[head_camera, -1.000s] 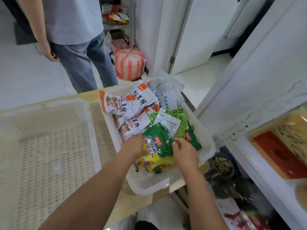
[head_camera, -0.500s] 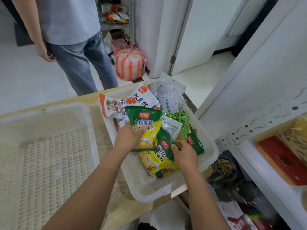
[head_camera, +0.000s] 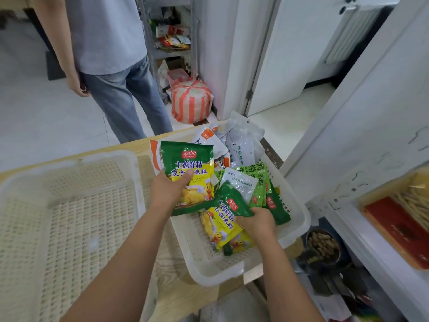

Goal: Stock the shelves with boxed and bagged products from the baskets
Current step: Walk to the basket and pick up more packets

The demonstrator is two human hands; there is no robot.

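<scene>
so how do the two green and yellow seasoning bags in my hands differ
The lifted green-and-yellow bag, gripped by the left hand, stands upright with a flat front; the lower green-and-yellow bag, gripped by the right hand, lies slanted in the white plastic basket. The lifted bag shows nearly whole; the lower one is creased at its green top and partly covered. Both carry the same print and red logo.

— Baskets?
— Two white ones: left basket [head_camera: 69,161], right basket [head_camera: 209,268].
— Green-and-yellow seasoning bags?
— Two plainly: upper bag [head_camera: 188,166], lower bag [head_camera: 220,226].
— The other packets [head_camera: 241,145]?
— White and green ones, too jumbled to count.
— Striped sack [head_camera: 191,101]?
— One.
</scene>
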